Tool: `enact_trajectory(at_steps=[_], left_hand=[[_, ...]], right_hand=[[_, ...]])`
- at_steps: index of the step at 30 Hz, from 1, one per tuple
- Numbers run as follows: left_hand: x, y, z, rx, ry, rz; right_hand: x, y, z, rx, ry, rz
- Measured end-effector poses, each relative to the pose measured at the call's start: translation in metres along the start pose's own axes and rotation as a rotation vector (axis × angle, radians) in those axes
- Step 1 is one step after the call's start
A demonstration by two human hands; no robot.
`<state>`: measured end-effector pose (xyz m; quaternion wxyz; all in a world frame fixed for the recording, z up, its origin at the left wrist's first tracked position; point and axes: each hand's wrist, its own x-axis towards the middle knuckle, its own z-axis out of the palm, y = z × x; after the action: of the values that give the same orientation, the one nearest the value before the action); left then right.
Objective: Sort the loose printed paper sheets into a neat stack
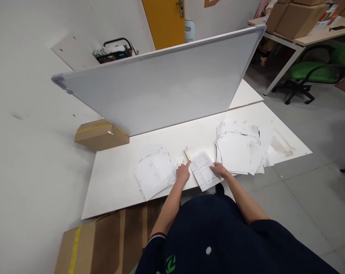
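Observation:
My right hand (219,169) pinches the right edge of a printed sheet (203,163), which has boxes and small marks on it and lies partly over the table's front edge. My left hand (183,172) has its index finger stretched out, the other fingers curled. That fingertip rests at the sheet's upper left corner, by the near end of a small cream-coloured stapler-like tool (187,154). Whether it presses the tool or the paper I cannot tell. To the left lies a loose pile of white papers (155,173); to the right, a larger, untidy pile (237,150).
A whiteboard (172,80) stands across the back of the white table (109,182). One cardboard box (100,135) sits at the left end, a larger box (104,243) below on the floor. Beyond are a green chair (315,72) and a desk with cartons (300,19).

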<state>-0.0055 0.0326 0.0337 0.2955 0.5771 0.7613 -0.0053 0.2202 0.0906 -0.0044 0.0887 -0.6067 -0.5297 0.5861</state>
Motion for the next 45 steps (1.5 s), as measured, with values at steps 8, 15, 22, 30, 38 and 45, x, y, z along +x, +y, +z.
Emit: enact_trajectory(at_steps=[8, 15, 22, 30, 38, 45], left_hand=[[-0.016, 0.003, 0.000, -0.475, 0.145, 0.012], [-0.048, 0.005, -0.006, -1.369, -0.001, -0.230], [-0.069, -0.069, -0.017, -1.391, 0.422, -0.283], [-0.074, -0.195, -0.051, -0.846, 0.656, -0.536], [-0.081, -0.165, -0.048, -0.230, 0.678, -0.727], [-0.085, -0.121, -0.031, -0.267, 0.696, -0.588]], right_hand=[[-0.017, -0.023, -0.017, -0.225, 0.247, -0.124], [-0.046, -0.064, 0.017, 0.040, 0.230, -0.325], [-0.050, -0.069, 0.066, 0.146, -0.117, -0.236], [-0.032, -0.036, -0.018, -0.484, 0.720, -0.141], [-0.011, -0.006, -0.038, -0.618, 0.794, 0.078], [-0.014, -0.007, -0.035, -0.652, 0.800, 0.079]])
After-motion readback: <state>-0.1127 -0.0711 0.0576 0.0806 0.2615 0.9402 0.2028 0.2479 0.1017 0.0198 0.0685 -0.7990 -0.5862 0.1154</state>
